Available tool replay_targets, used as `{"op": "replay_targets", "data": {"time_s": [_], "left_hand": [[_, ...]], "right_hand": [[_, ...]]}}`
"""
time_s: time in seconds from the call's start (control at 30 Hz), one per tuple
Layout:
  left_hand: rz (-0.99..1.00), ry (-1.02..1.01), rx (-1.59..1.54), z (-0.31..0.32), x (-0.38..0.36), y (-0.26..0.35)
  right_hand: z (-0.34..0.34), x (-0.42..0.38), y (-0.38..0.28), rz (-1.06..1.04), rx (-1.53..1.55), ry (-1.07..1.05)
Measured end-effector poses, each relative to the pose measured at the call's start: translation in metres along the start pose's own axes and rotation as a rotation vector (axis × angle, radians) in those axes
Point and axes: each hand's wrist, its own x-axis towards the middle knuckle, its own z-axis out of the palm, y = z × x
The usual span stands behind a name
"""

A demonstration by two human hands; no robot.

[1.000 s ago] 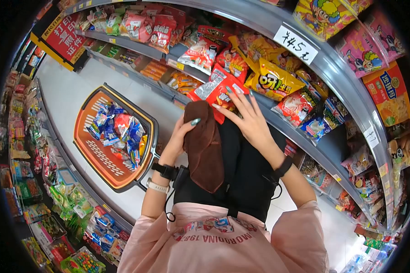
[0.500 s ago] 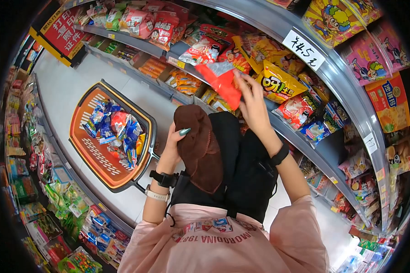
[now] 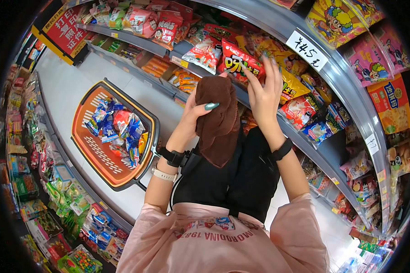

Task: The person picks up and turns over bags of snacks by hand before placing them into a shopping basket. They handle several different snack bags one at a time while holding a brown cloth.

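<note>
My left hand (image 3: 191,117) is closed round a brown cloth (image 3: 218,125), with the thumb across its front and the cloth hanging down over my lap. A red snack bag (image 3: 234,58) with yellow and white lettering stands on the shelf just beyond the cloth. My right hand (image 3: 265,95) is at the right side of this bag, its fingers stretched and apart, the fingertips overlapping the bag in this view. Beside that hand, partly behind it, sits a yellow snack bag (image 3: 292,86). A red-and-white bag (image 3: 203,53) stands on the other side.
On the floor at left, an orange shopping basket (image 3: 94,152) with a black handle holds blue and red packets (image 3: 123,120). Shelves packed with snacks curve along both sides. A price card (image 3: 307,50) hangs on the upper shelf edge. A red sign (image 3: 64,34) stands far left.
The red bag, tilted in my right hand before, now stands upright on the shelf, and that hand's fingers have spread. My left hand with the cloth has moved up and right towards the shelf.
</note>
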Motion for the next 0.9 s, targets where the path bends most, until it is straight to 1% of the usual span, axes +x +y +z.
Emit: {"op": "replay_targets", "data": {"time_s": [0.07,0.13,0.17,0.23,0.3,0.37,0.43,0.47,0.57,0.63,0.7,0.77,0.83,0.9], "left_hand": [[-0.014,-0.013,-0.004,-0.002,0.001,-0.003],[0.006,-0.033,-0.126,-0.008,-0.005,-0.007],[0.001,-0.033,-0.126,-0.008,-0.009,-0.007],[-0.033,0.021,-0.148,-0.005,-0.017,-0.005],[-0.040,0.043,-0.159,-0.006,-0.022,-0.006],[-0.045,0.067,-0.172,-0.013,-0.029,-0.009],[-0.154,0.103,-0.209,-0.025,-0.035,-0.014],[-0.154,0.101,-0.209,-0.026,-0.035,-0.016],[-0.097,0.092,-0.167,-0.022,-0.036,-0.013],[-0.066,0.088,-0.150,-0.013,-0.038,-0.008],[-0.060,0.098,-0.195,-0.013,-0.040,-0.010],[-0.062,0.106,-0.230,-0.013,-0.042,-0.012],[-0.015,0.068,-0.216,-0.013,-0.042,-0.012],[-0.020,0.072,-0.189,-0.013,-0.044,-0.009]], "right_hand": [[0.009,0.000,0.004,-0.007,-0.036,-0.034],[0.013,0.002,0.005,0.002,-0.056,-0.107],[0.015,0.003,0.006,0.006,-0.056,-0.109],[0.018,0.004,0.007,0.037,0.045,-0.140],[0.021,0.003,0.009,0.035,0.054,-0.160],[0.021,0.006,0.010,0.021,0.001,-0.220],[0.025,0.012,0.019,0.014,0.008,-0.231],[0.026,0.015,0.021,0.019,-0.001,-0.233],[0.020,0.014,0.016,0.017,-0.032,-0.252],[0.012,0.007,0.010,0.027,-0.001,-0.290],[0.009,0.005,0.009,0.033,-0.001,-0.324],[0.008,0.004,0.011,0.007,-0.046,-0.278],[0.005,0.005,0.012,0.020,-0.025,-0.297],[0.002,0.005,0.013,0.030,0.028,-0.296]]}}
